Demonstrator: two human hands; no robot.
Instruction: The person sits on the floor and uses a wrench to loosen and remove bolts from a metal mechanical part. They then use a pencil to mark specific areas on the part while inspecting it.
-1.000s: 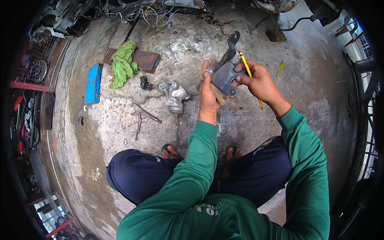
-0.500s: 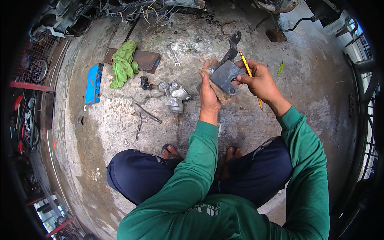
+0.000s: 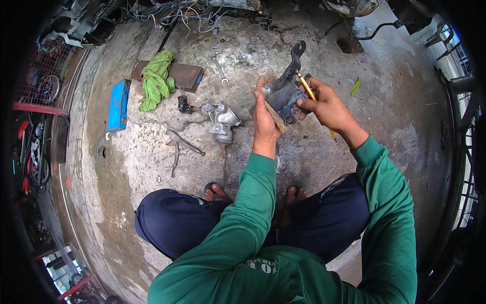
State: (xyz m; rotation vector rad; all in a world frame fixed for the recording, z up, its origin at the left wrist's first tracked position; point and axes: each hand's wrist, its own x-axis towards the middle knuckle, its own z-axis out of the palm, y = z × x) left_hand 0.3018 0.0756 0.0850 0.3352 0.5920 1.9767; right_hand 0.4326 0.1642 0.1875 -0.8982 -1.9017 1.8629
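Note:
My left hand [image 3: 265, 121] is closed on a dark metal bracket [image 3: 283, 100] and a flat brown piece [image 3: 278, 118] under it, whose material I cannot make out. A curved arm with a hole at its end rises from the bracket's far side. A round hole shows at the bracket's near corner. My right hand [image 3: 328, 105] pinches the bracket's right edge, thumb on top. The same hand keeps a yellow pencil [image 3: 310, 91] slanted across its fingers, eraser end up by the bracket's arm. Some fingers of both hands are hidden behind the parts.
On the concrete floor to the left lie a silver cast metal part [image 3: 221, 121], locking pliers [image 3: 178, 147], a wrench [image 3: 219, 70], a blue metal box [image 3: 118, 106] and a green cloth [image 3: 157, 81] over a brown plate [image 3: 185, 76]. Wires [image 3: 187, 17] hang at the far edge.
The bracket has turned and tilted slightly in my hands, its near corner shifting left and down. My right hand and the pencil have moved slightly; the pencil's upper end now sits farther left and lower.

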